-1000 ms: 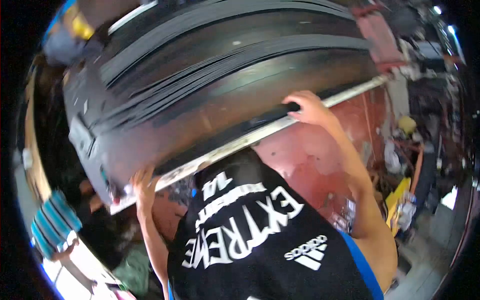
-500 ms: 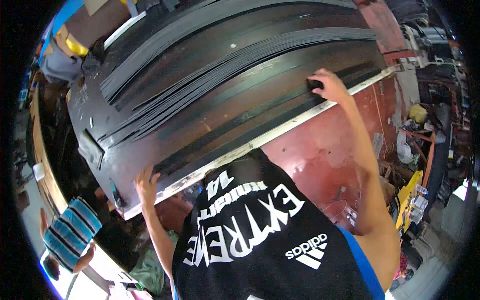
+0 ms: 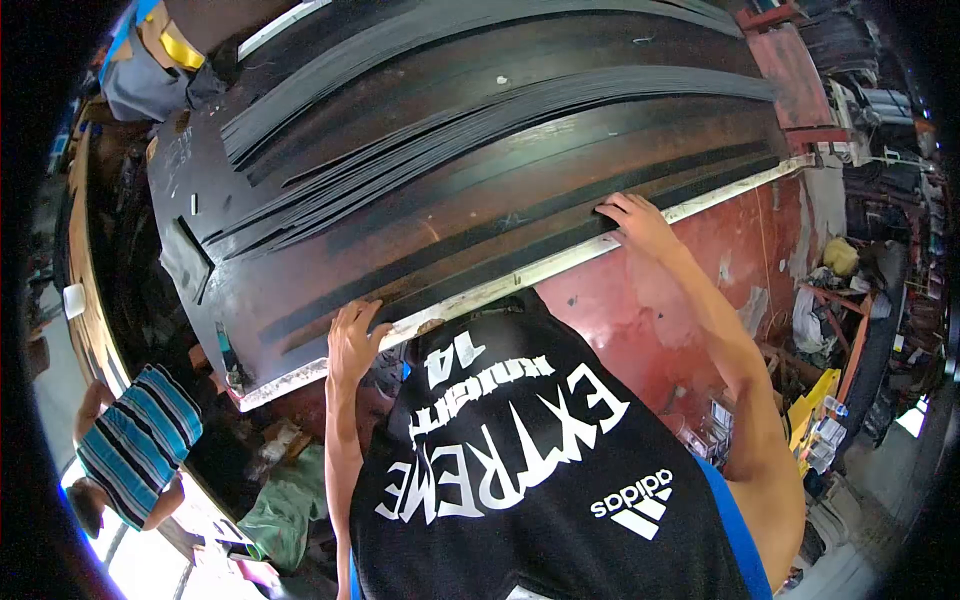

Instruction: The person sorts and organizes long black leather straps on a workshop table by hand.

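The left hand (image 3: 354, 338) had its grip loosely spread at the worktop's (image 3: 255, 290) near edge. The right hand's (image 3: 636, 222) curved over a dark strip (image 3: 500, 268); whether it pinched, I couldn't tell.

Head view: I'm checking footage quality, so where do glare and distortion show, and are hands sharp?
Head view: glare on tabletop, burnt-out white below striped shirt; head view: fisheye-like bowing, black corners; head view: left hand and right hand fairly sharp.
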Available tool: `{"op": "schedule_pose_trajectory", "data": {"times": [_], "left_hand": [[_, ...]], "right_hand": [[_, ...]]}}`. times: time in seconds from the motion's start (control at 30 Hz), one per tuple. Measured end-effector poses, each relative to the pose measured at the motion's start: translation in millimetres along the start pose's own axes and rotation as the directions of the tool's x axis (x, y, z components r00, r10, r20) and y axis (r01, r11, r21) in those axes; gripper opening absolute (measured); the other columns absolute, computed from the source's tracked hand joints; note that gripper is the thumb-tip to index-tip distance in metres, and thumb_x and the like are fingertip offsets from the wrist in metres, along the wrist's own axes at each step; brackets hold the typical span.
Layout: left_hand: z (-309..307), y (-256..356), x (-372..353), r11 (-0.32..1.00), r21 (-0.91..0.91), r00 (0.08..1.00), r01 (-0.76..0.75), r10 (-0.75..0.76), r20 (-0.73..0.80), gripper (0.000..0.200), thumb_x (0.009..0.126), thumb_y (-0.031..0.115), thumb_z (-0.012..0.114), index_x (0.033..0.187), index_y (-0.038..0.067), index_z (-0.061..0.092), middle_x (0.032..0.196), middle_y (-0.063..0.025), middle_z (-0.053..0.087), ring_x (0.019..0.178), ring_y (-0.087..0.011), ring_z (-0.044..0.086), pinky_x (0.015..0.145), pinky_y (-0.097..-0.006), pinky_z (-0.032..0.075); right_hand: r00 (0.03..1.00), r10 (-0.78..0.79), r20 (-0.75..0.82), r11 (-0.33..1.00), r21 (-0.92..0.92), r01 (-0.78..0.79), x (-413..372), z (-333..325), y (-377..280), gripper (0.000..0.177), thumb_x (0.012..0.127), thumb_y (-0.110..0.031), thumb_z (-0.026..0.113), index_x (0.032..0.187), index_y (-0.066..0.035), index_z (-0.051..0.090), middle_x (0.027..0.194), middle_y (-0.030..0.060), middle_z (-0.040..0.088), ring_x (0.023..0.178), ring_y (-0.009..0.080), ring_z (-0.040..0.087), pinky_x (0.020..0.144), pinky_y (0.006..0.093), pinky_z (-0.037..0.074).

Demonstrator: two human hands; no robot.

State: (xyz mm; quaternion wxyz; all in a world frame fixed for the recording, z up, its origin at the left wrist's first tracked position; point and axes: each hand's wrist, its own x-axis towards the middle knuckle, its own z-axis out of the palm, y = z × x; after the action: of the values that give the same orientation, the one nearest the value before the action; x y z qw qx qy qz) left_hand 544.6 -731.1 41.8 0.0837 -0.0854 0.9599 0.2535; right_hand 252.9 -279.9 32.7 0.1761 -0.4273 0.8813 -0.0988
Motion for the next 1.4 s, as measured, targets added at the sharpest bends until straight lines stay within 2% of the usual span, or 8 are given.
{"op": "schedule_pose_trajectory", "data": {"times": [0.13,0.2,0.47,0.67,0.8,1.0,1.27,1.4], "left_hand": [[0,-2,6,0.997,-0.051,0.999,-0.051,0.050,-0.012,0.045,0.076,0.021,0.079,0.117,0.005,0.067,0.108,-0.0125,0.065,0.103,-0.0347,0.060,0.089,-0.0445,0.047],[0,-4,10,0.995,-0.086,0.999,-0.043,0.045,0.023,0.042,0.075,0.019,0.079,0.112,0.004,0.067,0.106,-0.0137,0.064,0.101,-0.0359,0.059,0.087,-0.0449,0.047],[6,-16,12,0.985,-0.149,0.991,-0.090,0.104,0.084,0.044,0.076,0.016,0.076,0.116,0.007,0.061,0.106,-0.0150,0.058,0.105,-0.0366,0.054,0.090,-0.0474,0.043],[7,-15,8,0.991,-0.113,0.988,-0.072,0.087,0.131,0.045,0.074,0.018,0.077,0.115,0.006,0.060,0.107,-0.0154,0.054,0.105,-0.0371,0.051,0.091,-0.0480,0.041],[8,-13,5,0.998,-0.020,0.988,-0.058,0.060,0.140,0.043,0.072,0.019,0.079,0.109,0.005,0.061,0.110,-0.0155,0.053,0.109,-0.0377,0.050,0.092,-0.0485,0.040],[13,-25,-4,0.977,-0.202,0.987,0.067,-0.035,0.158,0.043,0.069,0.013,0.080,0.107,0.004,0.063,0.106,-0.0161,0.061,0.106,-0.0399,0.057,0.091,-0.0464,0.044],[-1,4,-10,0.979,-0.069,0.977,0.192,-0.185,0.102,0.045,0.067,0.014,0.081,0.107,0.002,0.062,0.106,-0.0175,0.063,0.103,-0.0402,0.057,0.091,-0.0458,0.045],[-16,21,-25,0.958,-0.041,0.958,0.283,-0.280,0.062,0.046,0.065,0.010,0.078,0.108,0.002,0.062,0.104,-0.0183,0.062,0.101,-0.0402,0.057,0.089,-0.0460,0.045]], "right_hand": [[1.000,-0.008,0.004,0.999,-0.039,0.008,4,6,12,0.050,0.075,-0.017,0.077,0.121,-0.009,0.061,0.111,0.0092,0.059,0.112,0.0318,0.056,0.099,0.0430,0.045],[0.991,-0.124,-0.057,0.986,-0.120,0.116,5,12,13,0.048,0.069,-0.016,0.079,0.113,-0.009,0.062,0.111,0.0106,0.059,0.110,0.0328,0.057,0.096,0.0444,0.046],[0.999,-0.001,0.048,0.994,-0.113,0.006,9,-1,-13,0.055,0.072,-0.018,0.080,0.118,-0.008,0.053,0.126,0.0143,0.054,0.119,0.0354,0.053,0.103,0.0455,0.042],[1.000,-0.007,0.017,0.997,-0.072,0.009,4,-2,-17,0.051,0.069,-0.019,0.081,0.111,-0.010,0.052,0.110,0.0100,0.051,0.110,0.0329,0.051,0.095,0.0443,0.043],[0.999,-0.031,0.034,1.000,0.007,0.031,2,1,-3,0.050,0.069,-0.017,0.080,0.110,-0.009,0.052,0.111,0.0118,0.057,0.110,0.0336,0.055,0.094,0.0440,0.044],[0.995,-0.021,0.101,0.994,0.108,0.010,-20,-17,88,0.050,0.071,-0.015,0.077,0.115,-0.009,0.054,0.112,0.0155,0.064,0.111,0.0351,0.059,0.092,0.0444,0.046],[0.997,0.079,-0.022,0.971,-0.226,-0.081,-113,-66,290,0.059,0.068,-0.012,0.080,0.121,-0.006,0.054,0.121,0.0163,0.058,0.117,0.0381,0.054,0.099,0.0474,0.044],[0.996,0.077,0.056,0.979,-0.194,-0.065,-103,-129,259,0.046,0.066,-0.004,0.078,0.105,-0.005,0.054,0.103,0.0141,0.060,0.103,0.0357,0.055,0.090,0.0463,0.044]]}}
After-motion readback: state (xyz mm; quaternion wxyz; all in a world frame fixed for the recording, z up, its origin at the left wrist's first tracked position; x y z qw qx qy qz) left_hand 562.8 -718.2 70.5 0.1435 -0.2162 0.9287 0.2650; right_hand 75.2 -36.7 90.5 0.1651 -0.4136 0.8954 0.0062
